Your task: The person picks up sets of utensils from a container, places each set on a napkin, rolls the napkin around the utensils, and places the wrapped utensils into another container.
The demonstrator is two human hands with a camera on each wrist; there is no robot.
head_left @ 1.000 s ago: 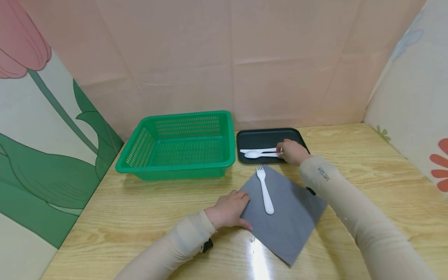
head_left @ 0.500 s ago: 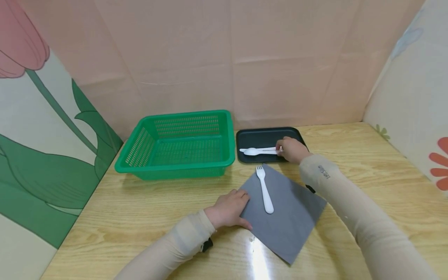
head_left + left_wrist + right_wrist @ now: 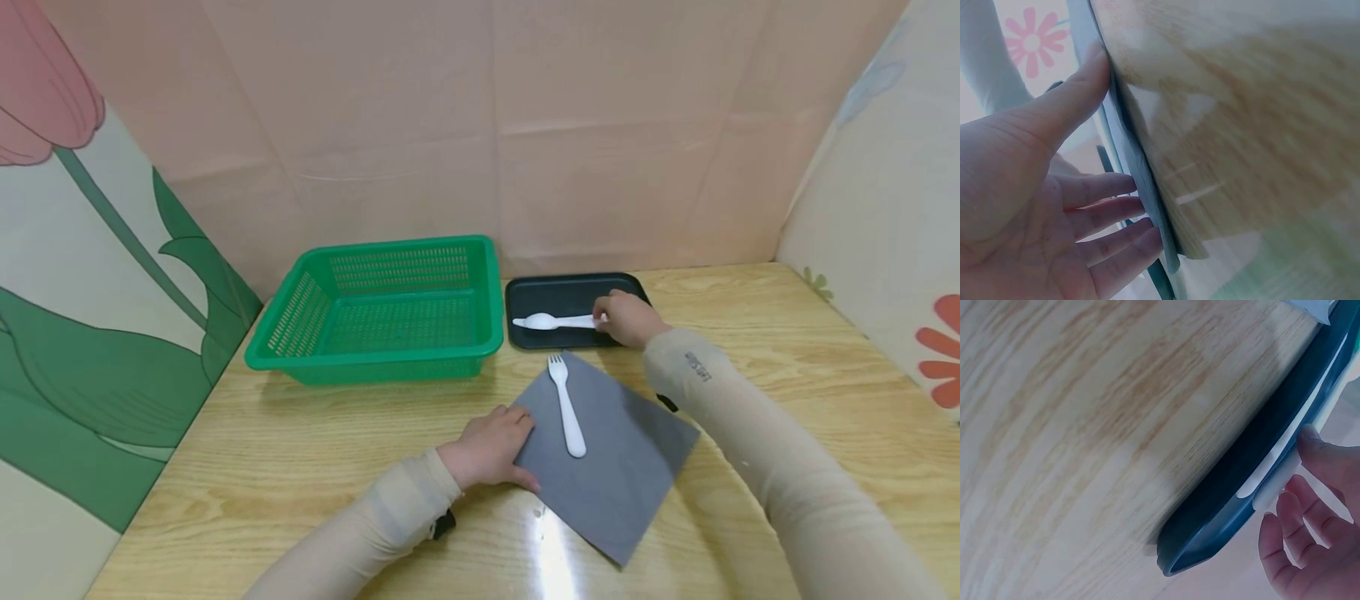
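Two-handed: pinching white plastic spoon over knife with right hand, resting loosely spread left hand on gray napkin. Might drag knife too, given overlap

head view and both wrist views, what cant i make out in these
Head view: the kind of narrow white utensil, largely hidden by the white plastic spoon and the bare right hand.
Head view: the spoon's handle end, behind that hand.
Right wrist view: the black rectangular tray's far end, cut off by the right edge.
Left wrist view: the grey square napkin's upper face, nearly edge-on.
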